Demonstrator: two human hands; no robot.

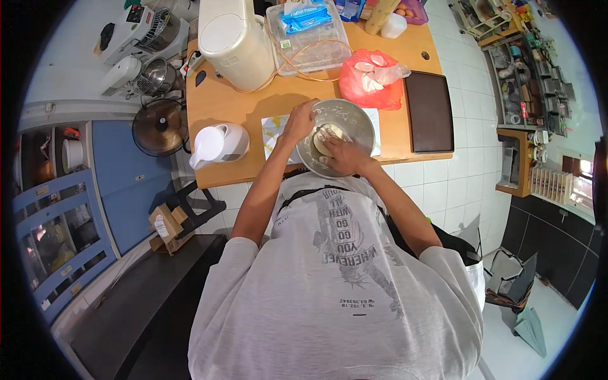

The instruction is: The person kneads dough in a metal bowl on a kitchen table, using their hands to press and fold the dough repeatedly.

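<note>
A round metal bowl (342,123) sits upright near the front edge of the wooden bench (234,101). Inside it lies a pale, soft lump of dough (326,136), toward the bowl's near-left side.

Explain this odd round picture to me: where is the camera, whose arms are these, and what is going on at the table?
No machine here: a person wears a wide-angle camera on the head, looking down, so the edges bend and you see their grey shirt and both forearms. The left hand grips the rim of a metal bowl on the wooden table. The right hand presses into pale dough inside the bowl. Around it lie a white jug, a cream appliance, a clear plastic box, a red plastic bag and a dark board.
</note>
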